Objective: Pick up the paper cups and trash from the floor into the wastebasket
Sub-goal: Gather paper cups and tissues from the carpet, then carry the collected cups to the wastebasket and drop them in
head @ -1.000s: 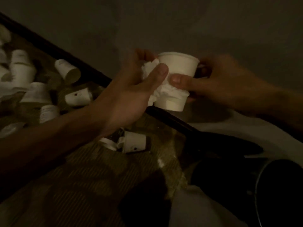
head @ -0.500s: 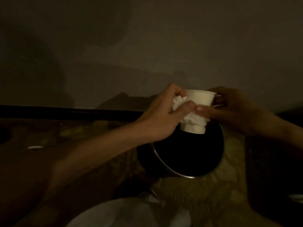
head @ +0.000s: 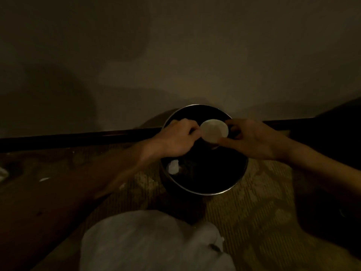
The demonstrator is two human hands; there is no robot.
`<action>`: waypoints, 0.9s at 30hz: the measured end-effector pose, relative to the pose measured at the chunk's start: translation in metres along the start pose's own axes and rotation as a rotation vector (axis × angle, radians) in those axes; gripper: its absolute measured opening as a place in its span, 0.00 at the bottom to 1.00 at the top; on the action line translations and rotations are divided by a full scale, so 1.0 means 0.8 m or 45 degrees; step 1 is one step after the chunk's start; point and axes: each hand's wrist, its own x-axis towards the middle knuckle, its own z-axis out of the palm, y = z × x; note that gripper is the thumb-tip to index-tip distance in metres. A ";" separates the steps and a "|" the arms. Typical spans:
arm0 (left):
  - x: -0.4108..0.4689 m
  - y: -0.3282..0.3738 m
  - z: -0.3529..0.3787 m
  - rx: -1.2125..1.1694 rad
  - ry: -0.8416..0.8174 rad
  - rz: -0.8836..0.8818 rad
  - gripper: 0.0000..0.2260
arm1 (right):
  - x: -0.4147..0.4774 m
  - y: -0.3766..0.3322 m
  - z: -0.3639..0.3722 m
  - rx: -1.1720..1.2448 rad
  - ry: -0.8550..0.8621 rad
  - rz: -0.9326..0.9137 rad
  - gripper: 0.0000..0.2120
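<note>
A white paper cup [head: 214, 132] hangs mouth-up over the open black wastebasket [head: 203, 189], which has a metal rim and stands against the wall. My left hand [head: 176, 140] has curled fingers against the cup's left side. My right hand [head: 252, 140] pinches the cup's right side with thumb and fingers. A crumpled white tissue [head: 173, 166] shows low inside the basket at its left wall, blurred. No tissue is visible in my left hand.
The basket stands on patterned carpet [head: 254, 204] below a dark baseboard [head: 78, 138]. Small white scraps [head: 44, 179] lie on the floor at the left. A white crumpled mass [head: 148, 241] fills the bottom centre. A dark shape [head: 336, 133] stands at the right.
Both hands carried the cup and tissue from above the littered floor to over the basket's mouth. The tissue pressed against the cup earlier is gone from view there; a tissue now shows inside the basket.
</note>
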 end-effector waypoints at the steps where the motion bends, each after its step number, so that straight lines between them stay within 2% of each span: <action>1: -0.009 0.002 -0.014 0.017 0.089 0.044 0.09 | -0.003 -0.009 -0.004 -0.033 0.074 -0.007 0.20; 5: -0.064 -0.007 -0.082 0.360 0.373 0.161 0.14 | -0.005 -0.068 -0.001 0.042 0.278 -0.226 0.09; 7: -0.107 -0.022 -0.116 0.524 0.468 0.177 0.17 | -0.003 -0.109 0.018 0.084 0.263 -0.404 0.09; 9: -0.159 -0.046 -0.144 0.663 0.472 0.165 0.18 | 0.005 -0.149 0.050 0.089 0.173 -0.546 0.11; 12: -0.235 -0.104 -0.160 0.632 0.452 0.006 0.19 | 0.029 -0.199 0.110 0.066 0.001 -0.668 0.09; 15: -0.297 -0.187 -0.144 0.513 0.436 -0.266 0.20 | 0.057 -0.237 0.178 0.023 -0.198 -0.734 0.03; 17: -0.325 -0.242 -0.121 0.444 0.404 -0.450 0.16 | 0.076 -0.255 0.219 -0.046 -0.317 -0.754 0.02; 22: -0.355 -0.362 -0.050 0.243 0.444 -0.786 0.07 | 0.132 -0.286 0.315 -0.257 -0.446 -0.716 0.13; 25: -0.346 -0.420 -0.017 0.098 0.550 -0.923 0.12 | 0.167 -0.303 0.365 -0.353 -0.466 -0.729 0.22; 27: -0.334 -0.447 -0.003 0.087 0.658 -0.900 0.13 | 0.187 -0.311 0.395 -0.383 -0.458 -0.756 0.26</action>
